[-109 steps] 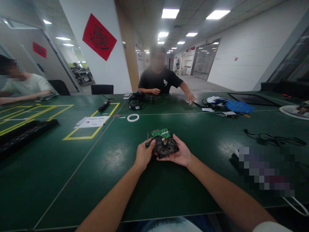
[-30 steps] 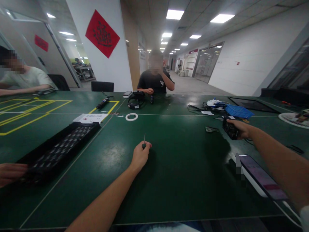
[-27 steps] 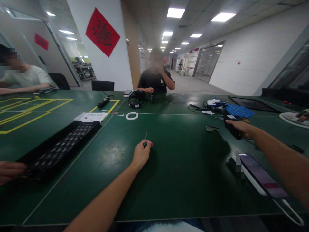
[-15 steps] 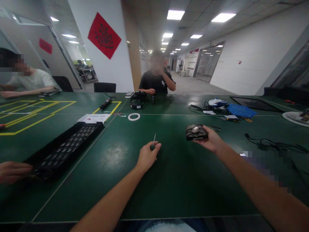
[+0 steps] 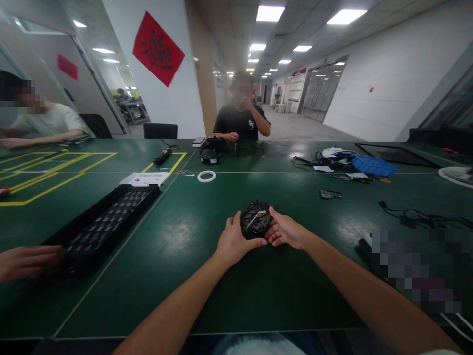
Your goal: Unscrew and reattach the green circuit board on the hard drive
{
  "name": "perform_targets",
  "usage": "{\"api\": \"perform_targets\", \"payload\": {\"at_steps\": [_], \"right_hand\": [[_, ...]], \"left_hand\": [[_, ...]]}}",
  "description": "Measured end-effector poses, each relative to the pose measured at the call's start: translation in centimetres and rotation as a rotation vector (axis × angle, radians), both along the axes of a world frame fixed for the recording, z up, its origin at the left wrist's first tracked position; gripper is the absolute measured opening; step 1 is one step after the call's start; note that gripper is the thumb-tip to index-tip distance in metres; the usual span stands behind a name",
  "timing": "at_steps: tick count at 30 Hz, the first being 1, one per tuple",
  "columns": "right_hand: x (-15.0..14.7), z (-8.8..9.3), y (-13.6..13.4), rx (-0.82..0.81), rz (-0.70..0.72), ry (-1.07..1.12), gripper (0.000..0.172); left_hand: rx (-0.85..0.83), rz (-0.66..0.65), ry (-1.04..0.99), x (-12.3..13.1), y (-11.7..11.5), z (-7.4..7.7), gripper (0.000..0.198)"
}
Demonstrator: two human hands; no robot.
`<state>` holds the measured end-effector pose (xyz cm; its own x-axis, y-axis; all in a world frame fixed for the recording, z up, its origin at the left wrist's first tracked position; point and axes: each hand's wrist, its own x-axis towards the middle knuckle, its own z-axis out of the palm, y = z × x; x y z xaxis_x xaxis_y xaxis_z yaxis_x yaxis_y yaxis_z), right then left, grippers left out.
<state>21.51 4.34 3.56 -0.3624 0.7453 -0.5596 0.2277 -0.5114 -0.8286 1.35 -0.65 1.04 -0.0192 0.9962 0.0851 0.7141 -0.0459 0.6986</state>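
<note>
A dark, blocky hard drive [image 5: 255, 217] is held a little above the green tabletop in front of me. My right hand [image 5: 284, 229] grips its right side, thumb on top and fingers curled beneath. Around the drive's left and near edges, my left hand [image 5: 236, 239] is curved, its thumb reaching toward my right fingers. A thin, shiny shaft lies across the drive's face; whether it belongs to a screwdriver I cannot tell. Beyond my right hand a small green circuit board [image 5: 330, 194] rests on the table.
To the left is a long black tray [image 5: 111, 222], with another person's hand [image 5: 29, 261] at its near end. A white tape ring [image 5: 206, 176] lies ahead. At right are a blue basket [image 5: 375, 165], tools and black cables [image 5: 406, 214]. A person [image 5: 242, 121] sits opposite.
My right hand has brought the hard drive left and nearer the middle. My left hand, earlier holding a small screwdriver upright, has come to the drive. The circuit board is now fully visible.
</note>
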Motion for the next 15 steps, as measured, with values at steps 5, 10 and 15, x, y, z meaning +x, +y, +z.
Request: {"api": "perform_targets", "payload": {"at_steps": [5, 10, 15], "right_hand": [[4.1, 0.1, 3.9, 0.282, 0.289, -0.401, 0.054], [15.6, 2.6, 11.3, 0.716, 0.116, -1.172, 0.045], [24.7, 1.3, 15.5, 0.766, 0.152, -1.422, 0.077]], "left_hand": [[0.008, 0.056, 0.161, -0.5, 0.3, -0.2, 0.103], [-0.022, 0.001, 0.256, -0.9, 0.3, 0.4, 0.117], [-0.052, 0.030, 0.376, 1.7, 0.3, 0.5, 0.126]]}}
